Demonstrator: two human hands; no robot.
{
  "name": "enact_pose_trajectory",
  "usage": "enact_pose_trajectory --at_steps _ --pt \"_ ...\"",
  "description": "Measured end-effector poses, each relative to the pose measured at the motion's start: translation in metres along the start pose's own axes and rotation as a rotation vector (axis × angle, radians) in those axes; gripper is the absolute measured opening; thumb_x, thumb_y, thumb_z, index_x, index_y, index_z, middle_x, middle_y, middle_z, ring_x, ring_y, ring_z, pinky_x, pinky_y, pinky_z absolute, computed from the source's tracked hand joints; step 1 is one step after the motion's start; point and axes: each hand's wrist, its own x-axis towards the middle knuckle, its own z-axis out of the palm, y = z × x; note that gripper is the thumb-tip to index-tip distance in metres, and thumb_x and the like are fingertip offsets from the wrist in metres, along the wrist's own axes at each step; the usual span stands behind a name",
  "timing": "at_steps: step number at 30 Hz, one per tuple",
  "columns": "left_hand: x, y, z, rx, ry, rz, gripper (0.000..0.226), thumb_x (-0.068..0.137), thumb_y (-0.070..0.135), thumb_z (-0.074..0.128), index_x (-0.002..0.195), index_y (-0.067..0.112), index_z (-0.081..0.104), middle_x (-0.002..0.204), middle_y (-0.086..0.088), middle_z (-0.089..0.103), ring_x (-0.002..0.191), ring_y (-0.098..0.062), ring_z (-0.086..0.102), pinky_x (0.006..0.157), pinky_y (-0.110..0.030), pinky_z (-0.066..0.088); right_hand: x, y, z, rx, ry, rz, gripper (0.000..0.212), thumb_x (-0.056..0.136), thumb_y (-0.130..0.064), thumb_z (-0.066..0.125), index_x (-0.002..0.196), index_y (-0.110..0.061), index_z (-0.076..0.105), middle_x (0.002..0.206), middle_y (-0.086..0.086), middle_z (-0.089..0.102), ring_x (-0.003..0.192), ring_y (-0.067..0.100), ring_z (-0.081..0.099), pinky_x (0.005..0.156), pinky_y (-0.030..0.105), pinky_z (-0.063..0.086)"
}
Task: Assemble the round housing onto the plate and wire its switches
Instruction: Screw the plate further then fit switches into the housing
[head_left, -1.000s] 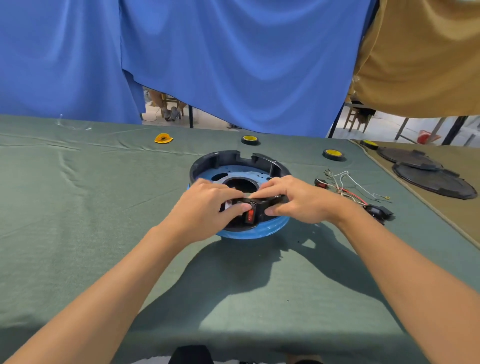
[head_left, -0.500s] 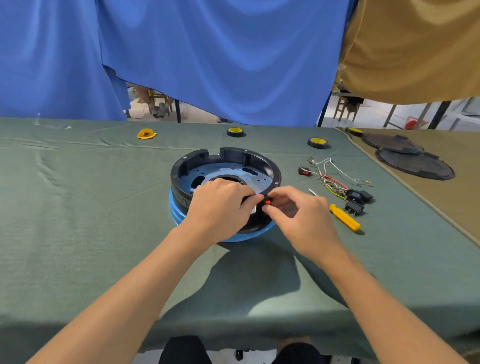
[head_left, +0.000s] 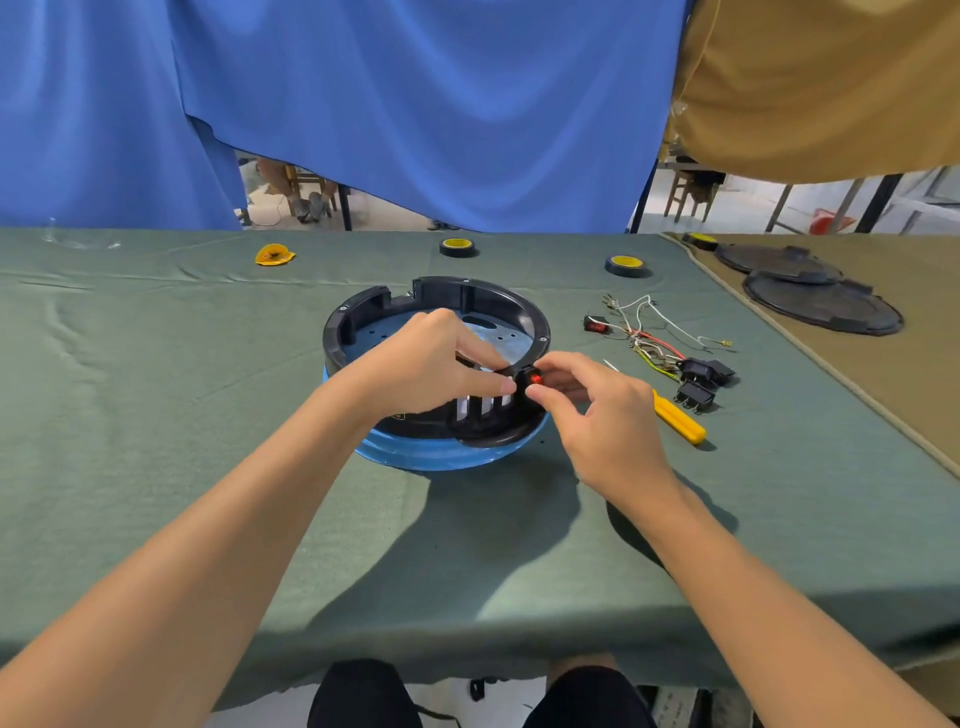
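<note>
A black round housing (head_left: 363, 317) sits on a blue plate (head_left: 431, 454) in the middle of the green table. Its near wall has several open switch slots (head_left: 483, 408). My left hand (head_left: 431, 364) grips the housing's near rim from above. My right hand (head_left: 587, 410) pinches a small red rocker switch (head_left: 535, 379) at the rim's right end, just beside the slots. A bundle of coloured wires (head_left: 644, 338) with another red switch (head_left: 596, 325) and black switches (head_left: 698, 382) lies to the right.
A yellow-handled screwdriver (head_left: 678, 421) lies right of the housing. Two tape rolls (head_left: 458, 247) (head_left: 626, 265) and a yellow scrap (head_left: 274, 255) lie at the back. Black round covers (head_left: 821, 304) rest on the brown table to the right. Blue and tan curtains hang behind.
My right hand let go of the housing's front and now pinches the red switch at the rim. The left hand stays on the housing, whose slotted front is now uncovered. The camera shifted.
</note>
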Motion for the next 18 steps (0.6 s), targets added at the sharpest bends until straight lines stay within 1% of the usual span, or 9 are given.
enact_pose_trajectory --at_steps 2,4,6,8,9,12,13,16,18 --pt "0.000 0.001 -0.002 -0.017 -0.011 0.008 0.008 0.084 0.035 0.077 0.089 0.030 0.080 0.099 -0.008 0.074 0.085 -0.020 0.062 0.093 -0.048 0.050 0.006 0.004 -0.002 0.067 -0.039 0.086 0.018 0.079 -0.010 0.077 0.097 -0.015 0.076 0.081 -0.009 0.073 0.075 -0.003 0.066 0.073 0.009 0.050" --pt "0.001 0.001 -0.001 -0.020 -0.015 0.014 0.003 0.084 0.034 0.076 0.083 0.035 0.078 0.093 -0.010 0.074 0.084 -0.031 0.061 0.086 -0.049 0.051 0.011 0.007 -0.003 0.152 -0.056 0.177 0.019 0.076 -0.011 0.080 0.095 -0.017 0.078 0.076 -0.014 0.072 0.071 -0.005 0.068 0.074 0.010 0.051" --pt "0.001 0.001 -0.001 -0.029 -0.019 0.001 0.004 0.084 0.034 0.076 0.086 0.035 0.079 0.090 -0.010 0.074 0.075 -0.022 0.059 0.077 -0.046 0.051 0.012 0.008 -0.003 0.209 -0.058 0.216 0.021 0.075 -0.011 0.082 0.094 -0.017 0.079 0.076 -0.013 0.073 0.071 -0.001 0.069 0.075 0.015 0.054" --pt "0.001 0.000 0.000 -0.015 0.009 -0.006 0.008 0.086 0.035 0.074 0.090 0.032 0.081 0.082 0.003 0.076 0.070 -0.006 0.061 0.072 -0.035 0.051 0.012 0.009 -0.003 0.193 -0.053 0.171 0.022 0.075 -0.011 0.082 0.096 -0.014 0.079 0.081 -0.007 0.075 0.073 0.000 0.070 0.076 0.016 0.054" --pt "0.002 0.001 0.001 0.002 0.041 -0.014 0.011 0.087 0.037 0.073 0.089 0.031 0.081 0.079 0.009 0.075 0.070 -0.004 0.063 0.069 -0.032 0.051 0.013 0.009 -0.004 0.176 -0.057 0.134 0.022 0.075 -0.011 0.082 0.097 -0.013 0.078 0.083 -0.004 0.075 0.074 0.002 0.070 0.076 0.016 0.054" --pt "0.005 0.009 0.010 0.204 0.149 -0.056 0.032 0.090 0.053 0.061 0.066 0.035 0.071 0.065 0.003 0.068 0.070 -0.015 0.060 0.061 -0.033 0.047 0.019 0.011 -0.011 0.174 -0.117 0.065 0.021 0.078 -0.010 0.079 0.098 -0.012 0.078 0.085 -0.004 0.073 0.075 0.004 0.067 0.071 0.017 0.052" --pt "0.007 0.011 0.014 0.290 0.178 -0.070 0.035 0.090 0.057 0.058 0.065 0.034 0.067 0.066 0.003 0.067 0.073 -0.019 0.060 0.061 -0.033 0.046 0.023 0.013 -0.014 0.192 -0.149 0.062 0.019 0.079 -0.008 0.078 0.098 -0.012 0.078 0.086 -0.005 0.072 0.076 0.004 0.066 0.071 0.017 0.051" --pt "0.010 0.017 0.022 0.340 0.226 -0.084 0.037 0.090 0.057 0.057 0.080 0.025 0.075 0.076 0.001 0.070 0.082 -0.024 0.063 0.065 -0.036 0.051 0.028 0.018 -0.020 0.229 -0.237 0.074 0.023 0.080 -0.005 0.076 0.099 -0.017 0.077 0.091 -0.005 0.072 0.083 0.007 0.067 0.073 0.019 0.053" --pt "0.010 0.019 0.023 0.281 0.248 -0.078 0.032 0.090 0.052 0.061 0.092 0.024 0.077 0.081 0.004 0.072 0.087 -0.022 0.065 0.072 -0.039 0.054 0.026 0.020 -0.019 0.241 -0.268 0.114 0.031 0.078 -0.008 0.079 0.098 -0.030 0.074 0.088 -0.010 0.071 0.084 0.005 0.067 0.071 0.018 0.051"
